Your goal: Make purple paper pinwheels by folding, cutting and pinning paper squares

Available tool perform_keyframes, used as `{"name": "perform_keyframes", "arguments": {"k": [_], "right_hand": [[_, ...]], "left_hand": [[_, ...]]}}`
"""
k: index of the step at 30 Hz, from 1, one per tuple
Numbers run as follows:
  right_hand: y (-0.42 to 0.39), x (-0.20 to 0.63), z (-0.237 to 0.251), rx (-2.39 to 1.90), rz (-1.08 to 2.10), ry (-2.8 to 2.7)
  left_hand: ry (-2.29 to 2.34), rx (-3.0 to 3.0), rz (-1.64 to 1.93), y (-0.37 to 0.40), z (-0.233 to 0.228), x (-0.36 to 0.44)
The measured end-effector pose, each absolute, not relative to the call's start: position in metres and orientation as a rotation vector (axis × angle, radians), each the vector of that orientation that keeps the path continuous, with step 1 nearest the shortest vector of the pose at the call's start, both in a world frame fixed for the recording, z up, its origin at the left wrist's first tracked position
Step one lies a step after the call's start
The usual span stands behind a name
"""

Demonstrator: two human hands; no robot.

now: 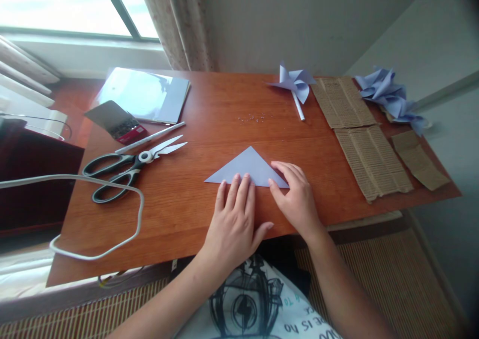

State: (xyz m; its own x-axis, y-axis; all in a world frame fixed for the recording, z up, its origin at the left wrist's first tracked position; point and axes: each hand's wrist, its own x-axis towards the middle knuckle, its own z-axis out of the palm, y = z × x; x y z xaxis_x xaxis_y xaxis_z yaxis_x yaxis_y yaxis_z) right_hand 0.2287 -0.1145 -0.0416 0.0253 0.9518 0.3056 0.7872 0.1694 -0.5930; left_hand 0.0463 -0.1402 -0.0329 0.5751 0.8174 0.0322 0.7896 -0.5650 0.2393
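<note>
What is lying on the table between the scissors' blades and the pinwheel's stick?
In the head view, tiny scattered bits lie between the blades and the stick, too small to identify.

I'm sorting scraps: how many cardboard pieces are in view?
3 clearly: the far piece, the near piece and, right of it, the smaller piece; more may hide under the lavender paper pile.

It looks like a home: curtains [179, 24] hang by a bright window [67, 4]! Below the wooden table [217, 107], a slatted mat [392, 279]!

Paper [250, 162] — scissors [145, 158] left, cardboard [370, 159] right
</note>
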Motion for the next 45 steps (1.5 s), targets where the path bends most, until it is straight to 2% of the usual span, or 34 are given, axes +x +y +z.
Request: {"name": "perform_keyframes", "arguments": {"k": [8, 14, 20, 26, 32, 41, 45], "right_hand": [[-0.115, 0.228, -0.041, -1.704, 0.291, -1.728], [-0.118, 0.227, -0.04, -1.646, 0.457, -1.637], [-0.117, 0.228, -0.039, -1.703, 0.311, -1.713], [-0.117, 0.226, -0.037, -1.681, 0.415, -1.701], [-0.117, 0.23, -0.037, -1.744, 0.365, -1.661], [-0.116, 0.237, -0.038, -1.745, 0.671, -1.501], [-0.119, 0.236, -0.036, -1.707, 0.708, -1.477]], "left_hand": [[1.347, 2.598, 0.224, -0.14, -0.032, 0.046], [1.349, 2.597, 0.238, -0.14, -0.031, 0.046], [1.345, 2.58, 0.237, -0.14, -0.032, 0.046], [1.346, 2.58, 0.247, -0.14, -0.032, 0.046], [1.339, 2.577, 0.249, -0.14, -0.032, 0.045], [1.365, 2.557, 0.239, -0.141, -0.031, 0.047], [1.368, 2.536, 0.252, -0.141, -0.031, 0.047]]}}
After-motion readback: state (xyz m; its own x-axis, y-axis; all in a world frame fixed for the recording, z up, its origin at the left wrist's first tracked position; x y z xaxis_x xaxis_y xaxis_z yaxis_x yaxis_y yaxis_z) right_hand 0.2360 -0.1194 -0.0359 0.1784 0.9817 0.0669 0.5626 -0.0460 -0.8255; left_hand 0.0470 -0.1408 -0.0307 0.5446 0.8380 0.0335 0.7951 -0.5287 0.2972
